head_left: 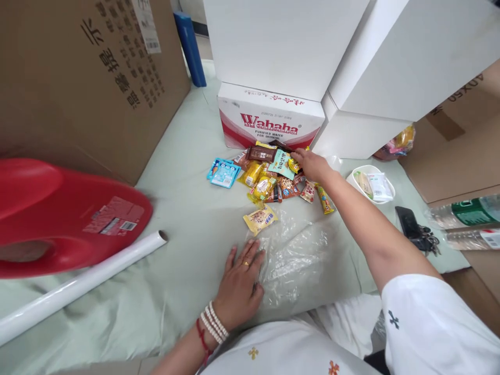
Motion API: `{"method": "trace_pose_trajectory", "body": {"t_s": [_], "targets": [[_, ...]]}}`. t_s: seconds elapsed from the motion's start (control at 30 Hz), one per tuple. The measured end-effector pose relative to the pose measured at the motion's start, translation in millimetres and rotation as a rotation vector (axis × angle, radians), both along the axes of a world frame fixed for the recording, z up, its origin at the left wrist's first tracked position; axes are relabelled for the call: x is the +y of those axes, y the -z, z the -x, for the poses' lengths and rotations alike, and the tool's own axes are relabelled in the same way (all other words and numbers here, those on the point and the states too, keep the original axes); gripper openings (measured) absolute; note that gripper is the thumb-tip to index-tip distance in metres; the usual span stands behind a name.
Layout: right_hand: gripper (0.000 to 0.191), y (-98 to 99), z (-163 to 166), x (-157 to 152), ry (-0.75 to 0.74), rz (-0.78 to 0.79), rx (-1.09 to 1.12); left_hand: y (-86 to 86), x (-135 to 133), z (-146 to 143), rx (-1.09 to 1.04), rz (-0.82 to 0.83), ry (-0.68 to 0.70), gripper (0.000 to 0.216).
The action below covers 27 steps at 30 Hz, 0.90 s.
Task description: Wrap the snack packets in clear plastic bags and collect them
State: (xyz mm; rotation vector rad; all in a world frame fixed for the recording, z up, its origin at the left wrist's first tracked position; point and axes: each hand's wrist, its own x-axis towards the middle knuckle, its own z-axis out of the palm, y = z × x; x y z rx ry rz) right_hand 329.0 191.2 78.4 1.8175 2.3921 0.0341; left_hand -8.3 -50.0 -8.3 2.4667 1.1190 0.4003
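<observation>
A heap of wrapped snacks [269, 179] lies on a pale green sheet [187, 224] in front of a red and white Wahaha carton [269, 120]. My right hand [312, 164] reaches into the far side of the heap, fingers curled on a small yellow packet [294, 165] beside a teal packet [282, 162]. My left hand [240, 284] lies flat with fingers apart, pressing the edge of a clear plastic bag [292, 258]. A single yellow cookie packet [260, 219] sits apart, just beyond my left fingers.
A red plastic stool [58, 219] and a white rolled tube [82, 284] lie at left. Cardboard boxes [89, 78] and white boxes [289, 41] stand behind. A white bowl [371, 183], a black phone with keys [414, 226] and water bottles [464, 211] lie at right.
</observation>
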Motion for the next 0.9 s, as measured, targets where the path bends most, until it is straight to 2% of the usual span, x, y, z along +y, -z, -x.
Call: {"method": "trace_pose_trajectory", "body": {"t_s": [0.07, 0.13, 0.27, 0.3, 0.37, 0.47, 0.57, 0.63, 0.7, 0.8, 0.9], "targets": [[0.053, 0.5, 0.2, 11.7, -0.008, 0.020, -0.010, 1.6, -2.1, 3.9, -0.016, -0.028, 0.006, 0.064], [0.042, -1.2, -9.9, 14.6, 0.060, -0.046, 0.058, 3.1, -2.6, 8.0, -0.031, -0.059, 0.031, 0.057], [0.034, -13.6, -46.1, 18.3, 0.416, -0.239, 0.508, 5.3, -0.8, 12.0, -0.047, -0.104, 0.059, 0.053], [0.035, -16.9, -53.2, 21.5, 0.477, -0.252, 0.597, 5.5, -0.2, 12.1, -0.051, -0.107, 0.056, 0.052], [0.037, -19.8, -59.5, 29.4, 0.508, -0.211, 0.685, 5.5, 0.9, 11.7, -0.060, -0.101, 0.044, 0.051], [0.036, -11.8, -47.4, 39.6, 0.477, -0.029, 0.602, 4.1, 1.6, 11.0, -0.076, -0.082, 0.036, 0.051], [0.052, 6.4, -23.6, 42.6, 0.452, 0.135, 0.341, 1.6, 1.5, 10.4, -0.076, -0.068, 0.031, 0.054], [0.057, 16.4, -13.3, 40.9, 0.452, 0.155, 0.246, 0.1, 1.0, 9.5, -0.063, -0.052, 0.029, 0.055], [0.053, 18.9, -12.1, 36.7, 0.484, 0.137, 0.243, -0.7, 0.2, 8.3, -0.055, -0.031, 0.024, 0.056], [0.047, 2.9, -21.8, 20.6, 0.518, 0.070, 0.297, -0.8, -1.1, 6.7, -0.052, 0.003, 0.016, 0.060], [0.044, -28.8, -24.8, -17.8, 0.516, -0.115, 0.359, -1.1, -2.1, 5.7, -0.033, 0.035, 0.029, 0.068]]}}
